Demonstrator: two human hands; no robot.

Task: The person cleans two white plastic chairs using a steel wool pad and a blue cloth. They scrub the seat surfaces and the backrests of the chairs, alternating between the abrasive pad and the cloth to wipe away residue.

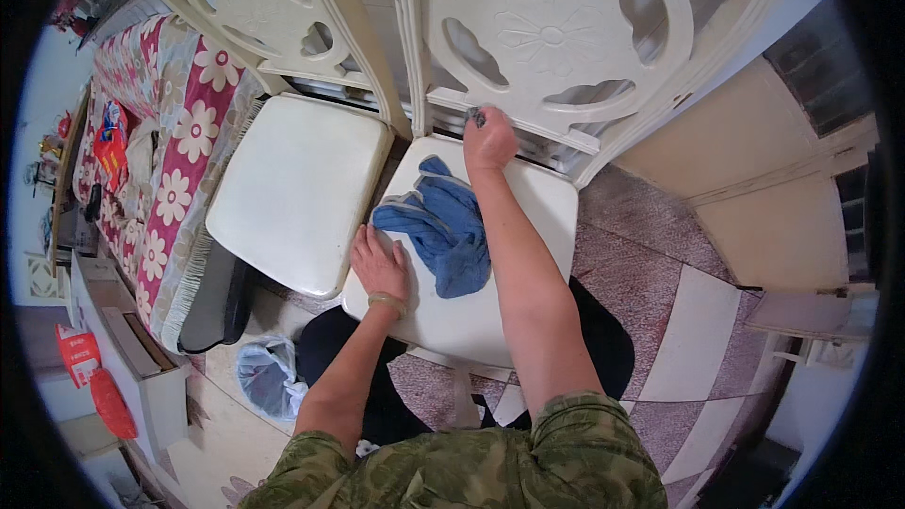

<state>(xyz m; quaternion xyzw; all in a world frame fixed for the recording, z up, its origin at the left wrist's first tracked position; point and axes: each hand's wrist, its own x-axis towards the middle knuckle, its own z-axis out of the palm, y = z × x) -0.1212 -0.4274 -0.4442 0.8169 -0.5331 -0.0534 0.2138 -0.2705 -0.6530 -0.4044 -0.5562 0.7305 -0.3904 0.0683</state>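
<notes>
A white chair seat (452, 325) lies before me, and a crumpled blue cloth (452, 240) rests on it between my arms. My left hand (380, 265), with a pale bangle at the wrist, lies flat on the seat's left edge and holds nothing. Past the cloth, my right hand (489, 138) is closed around a small dark grey scouring pad (476, 116), at the lower rail of the carved white chair back (551, 32). The far side of the pad is hidden by my fingers.
A second white chair (300, 191) stands close on the left. Beyond it is a sofa with a flowered cover (173, 191). A lined waste bin (267, 376) stands on the floor by my left leg. Beige cabinet doors (771, 205) are at the right.
</notes>
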